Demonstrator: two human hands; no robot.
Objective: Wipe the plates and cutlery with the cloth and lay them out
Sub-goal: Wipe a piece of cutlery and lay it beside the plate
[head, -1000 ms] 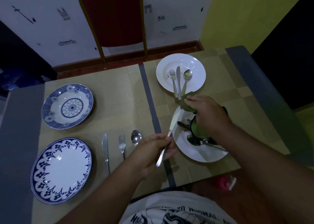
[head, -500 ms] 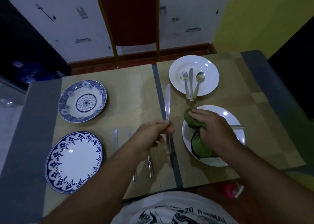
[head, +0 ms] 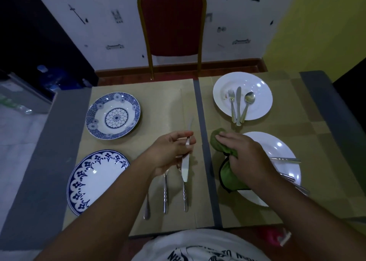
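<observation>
My left hand [head: 170,151] pinches a table knife [head: 187,141] and holds it above the left mat, its far end blurred. Under that hand lies a row of cutlery [head: 165,193], handles toward me. My right hand [head: 245,155] grips the green cloth [head: 217,142] at the left rim of the near white plate [head: 277,147]. More cutlery [head: 285,159] lies on that plate, partly hidden by my wrist. The far white plate [head: 259,86] carries a fork, a knife and a spoon [head: 238,106].
Two blue-patterned plates sit on the left mat: a deep one [head: 113,116] farther away and a flat one [head: 95,181] near me. A grey strip [head: 204,142] divides the two mats. A red chair [head: 172,23] stands behind the table. A pink object [head: 271,235] lies below the table's near edge.
My left hand has carried the knife left, from beside the near white plate to above the row of cutlery. My right hand has stayed on the plate with the cloth.
</observation>
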